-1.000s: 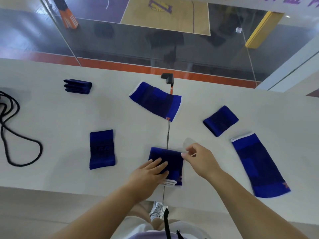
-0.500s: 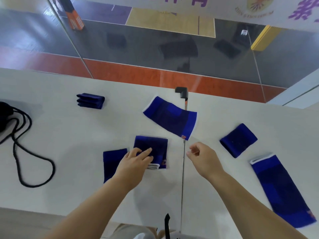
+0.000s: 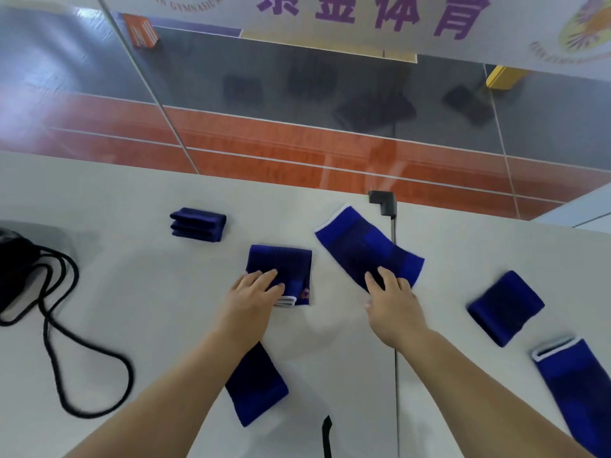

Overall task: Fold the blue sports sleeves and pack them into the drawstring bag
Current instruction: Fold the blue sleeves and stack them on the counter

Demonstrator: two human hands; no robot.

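Several blue sleeves lie on the white table [image 3: 132, 292]. My left hand [image 3: 254, 295] rests with flat fingers on a folded sleeve [image 3: 287, 266] at the middle. My right hand [image 3: 393, 302] touches the near end of an unfolded sleeve [image 3: 360, 249] with straight fingers. A triple-folded sleeve [image 3: 198, 224] sits at the back left. Another folded sleeve [image 3: 258, 388] lies partly under my left forearm. At the right are a folded sleeve [image 3: 506, 307] and a long unfolded one [image 3: 575, 388]. The black drawstring bag [image 3: 13, 269] lies at the far left, its cord [image 3: 62, 358] looping over the table.
A glass pane [image 3: 297, 104] stands along the table's far edge, with a black bracket [image 3: 382, 201] at a seam [image 3: 395, 375] between two tabletops. A black strap [image 3: 326, 434] hangs near the front edge.
My left hand has pushed the folded sleeve away from me and to the left. My right hand has reached forward onto the unfolded sleeve. The view has tilted upward.
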